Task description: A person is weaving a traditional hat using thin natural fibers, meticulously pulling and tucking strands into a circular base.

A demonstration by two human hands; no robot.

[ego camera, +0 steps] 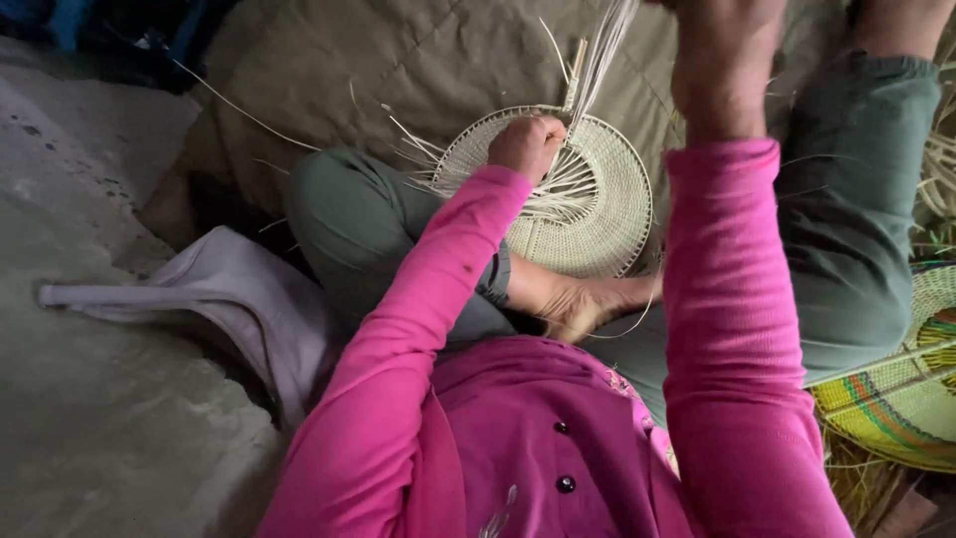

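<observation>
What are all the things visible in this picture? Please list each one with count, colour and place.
round woven fan: one, pale straw, on the lap, centre
loose straw strands: a bundle, pale, rising from the fan toward the top edge
coloured woven piece: one, yellow, green and orange, right edge
cloth: one, pale lilac, on the floor, left
padded mat: one, olive, under the legs
bare foot: one, below the fan
left hand: closed, on the fan's top
right hand: raised, gripping the strands

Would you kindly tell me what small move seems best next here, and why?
Probably draw the raised right hand further up to tighten the pale thin cane strands, since they run from it down to the round pale woven fan, which the left hand pins.
</observation>
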